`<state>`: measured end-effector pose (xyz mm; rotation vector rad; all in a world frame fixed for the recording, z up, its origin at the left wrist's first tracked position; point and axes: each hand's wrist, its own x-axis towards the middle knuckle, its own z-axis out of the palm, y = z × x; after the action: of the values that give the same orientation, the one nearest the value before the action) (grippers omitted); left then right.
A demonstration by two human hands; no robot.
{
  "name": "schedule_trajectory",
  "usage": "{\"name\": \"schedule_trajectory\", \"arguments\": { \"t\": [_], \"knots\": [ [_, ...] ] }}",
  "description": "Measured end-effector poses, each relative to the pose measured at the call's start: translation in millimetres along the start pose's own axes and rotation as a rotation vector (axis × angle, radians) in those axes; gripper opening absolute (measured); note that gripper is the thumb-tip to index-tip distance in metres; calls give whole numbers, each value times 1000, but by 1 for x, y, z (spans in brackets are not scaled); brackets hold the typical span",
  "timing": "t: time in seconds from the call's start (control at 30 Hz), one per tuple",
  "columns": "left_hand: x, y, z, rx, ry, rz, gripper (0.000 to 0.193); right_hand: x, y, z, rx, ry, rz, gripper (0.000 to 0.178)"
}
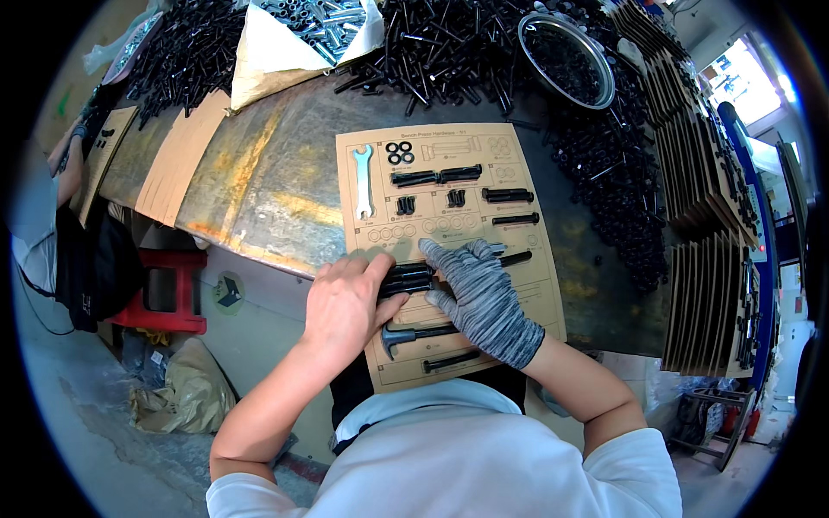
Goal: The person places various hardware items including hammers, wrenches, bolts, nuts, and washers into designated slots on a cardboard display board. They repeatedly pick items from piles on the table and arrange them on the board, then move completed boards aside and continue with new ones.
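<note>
A brown cardboard hardware sheet (pixel 484 373) lies at the table's near edge in front of me. My bare left hand (pixel 344 298) closes its fingers and thumb round several black bolts (pixel 406 281) low over the sheet's middle. From the other side, my right hand (pixel 486 302), in a grey knit glove, reaches the right ends of these bolts with its fingers bent; its grip is partly hidden. On the sheet sit a silver open-end wrench (pixel 363 183), black rings (pixel 400 153), long black bolts (pixel 436 175), short screws (pixel 406 205) and a black L-shaped tool (pixel 390 337).
Heaps of black bolts (pixel 445 52) cover the table's far side, beside a bag of silver sleeves (pixel 276 65). A round clear-topped container (pixel 566 60) stands at far right. Stacked cardboard sheets (pixel 704 302) line the right. Another person's hand (pixel 69 164) works at far left, near a red stool (pixel 160 293).
</note>
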<state>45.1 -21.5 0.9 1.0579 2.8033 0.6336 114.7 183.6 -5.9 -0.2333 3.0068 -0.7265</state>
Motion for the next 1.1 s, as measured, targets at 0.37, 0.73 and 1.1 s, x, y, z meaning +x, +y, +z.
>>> {"name": "schedule_trajectory", "arguments": {
  "t": [0.37,0.73,1.1],
  "knots": [
    [1,-1,4,-54,5,-32,42,2,3,0,-55,15,-22,61],
    [79,-43,-25,-86,167,-302,37,-35,62,-41,228,378,129,31],
    [138,-51,3,123,73,-335,41,-56,100,-27,161,424,171,22]
  ]
}}
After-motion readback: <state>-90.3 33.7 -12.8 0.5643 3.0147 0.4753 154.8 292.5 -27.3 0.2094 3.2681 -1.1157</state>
